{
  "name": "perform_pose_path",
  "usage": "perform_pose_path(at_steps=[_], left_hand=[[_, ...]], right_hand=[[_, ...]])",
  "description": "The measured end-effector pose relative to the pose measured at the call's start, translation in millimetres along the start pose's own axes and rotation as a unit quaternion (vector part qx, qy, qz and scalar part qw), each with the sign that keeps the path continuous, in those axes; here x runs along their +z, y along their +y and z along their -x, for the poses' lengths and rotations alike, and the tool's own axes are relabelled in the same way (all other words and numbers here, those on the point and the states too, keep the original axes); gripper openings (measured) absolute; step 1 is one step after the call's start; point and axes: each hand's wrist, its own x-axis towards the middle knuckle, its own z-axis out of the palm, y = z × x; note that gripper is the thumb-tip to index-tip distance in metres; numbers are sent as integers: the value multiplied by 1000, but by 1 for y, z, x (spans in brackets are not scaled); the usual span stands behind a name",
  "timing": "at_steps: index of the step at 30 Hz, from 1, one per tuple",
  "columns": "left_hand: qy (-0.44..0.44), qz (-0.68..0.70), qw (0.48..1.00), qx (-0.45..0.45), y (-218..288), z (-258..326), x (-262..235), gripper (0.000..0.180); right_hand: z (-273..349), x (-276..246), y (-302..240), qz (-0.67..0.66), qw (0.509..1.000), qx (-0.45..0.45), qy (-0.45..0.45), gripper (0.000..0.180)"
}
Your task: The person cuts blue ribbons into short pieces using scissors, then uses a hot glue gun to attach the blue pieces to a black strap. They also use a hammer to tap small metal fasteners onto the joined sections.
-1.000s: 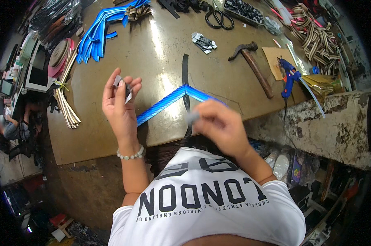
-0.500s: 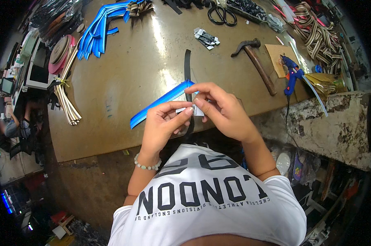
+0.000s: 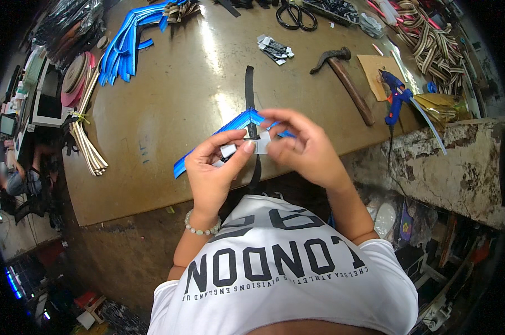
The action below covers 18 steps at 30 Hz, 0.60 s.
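Note:
My left hand (image 3: 207, 167) pinches a small white label with black print (image 3: 262, 146) between thumb and fingers. More white and black label pieces (image 3: 228, 150) show inside its curled fingers. Close to the label's right end is my right hand (image 3: 314, 151), its fingers bent and smeared by motion; whether they grip the label is unclear. Beneath both hands a black strap (image 3: 249, 86) runs toward the table's near edge, its lower end hanging over. A bright blue ribbed strip (image 3: 184, 163) slants across it, bent at the strap and partly hidden by my hands.
On the brown table (image 3: 152, 190) lie a bundle of labels (image 3: 275, 49), a hammer (image 3: 350, 89), black scissors (image 3: 296, 17) and a blue glue gun (image 3: 396, 99). Blue strips (image 3: 118, 56) and tied cream strips (image 3: 86, 146) are at left; striped straps (image 3: 434, 53) pile up far right.
The label has opened out between my hands, and more label pieces show in my left hand. My right hand has shifted slightly and blurred. The view has moved a little.

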Motion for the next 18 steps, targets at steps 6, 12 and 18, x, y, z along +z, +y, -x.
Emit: perform_pose_path(at_steps=[6, 12, 18], left_hand=[[-41, -36, 999, -5, 2, -2, -6, 22], [-85, -99, 991, 31, 3, -4, -9, 18], [-62, -109, 992, 2, 0, -2, -9, 15]], right_hand=[[2, -3, 5, -99, 988, 100, -62, 15], [2, -6, 5, -80, 988, 115, -73, 18], [0, -11, 3, -32, 984, 161, -75, 15]])
